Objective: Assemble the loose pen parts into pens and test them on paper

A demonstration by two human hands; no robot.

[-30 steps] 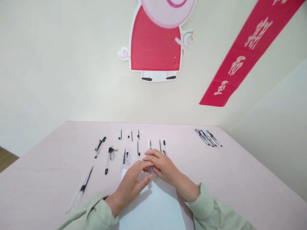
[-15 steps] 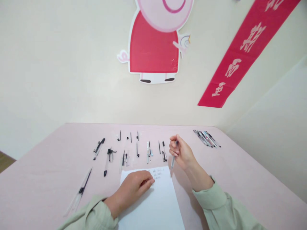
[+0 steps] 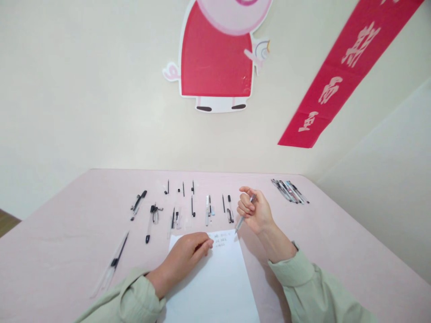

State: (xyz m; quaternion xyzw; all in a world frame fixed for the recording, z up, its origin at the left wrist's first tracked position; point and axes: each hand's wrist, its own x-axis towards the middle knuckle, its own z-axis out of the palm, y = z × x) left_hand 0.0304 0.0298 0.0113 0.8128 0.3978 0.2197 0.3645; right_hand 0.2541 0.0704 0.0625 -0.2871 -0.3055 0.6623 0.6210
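Observation:
My right hand grips a clear-barrelled pen in its curled fingers, the forefinger bent above the rest. The pen slants down to the left, its point at the top right corner of a white sheet of paper. I cannot tell whether the point touches the sheet. Small dark handwriting shows near the paper's upper edge. My left hand lies on the upper left of the sheet, fingers curled in and thumb against them, with nothing visible in its grasp.
Pen parts, among them a black refill, a cap and clear barrels, lie in loose groups beyond and left of the paper. Several pens are bunched at the back right of the pink table. A wall stands behind.
The pen in my right hand has tilted, and its point has shifted left onto or over the paper's corner. My forefinger has lifted. The left hand stays on the sheet.

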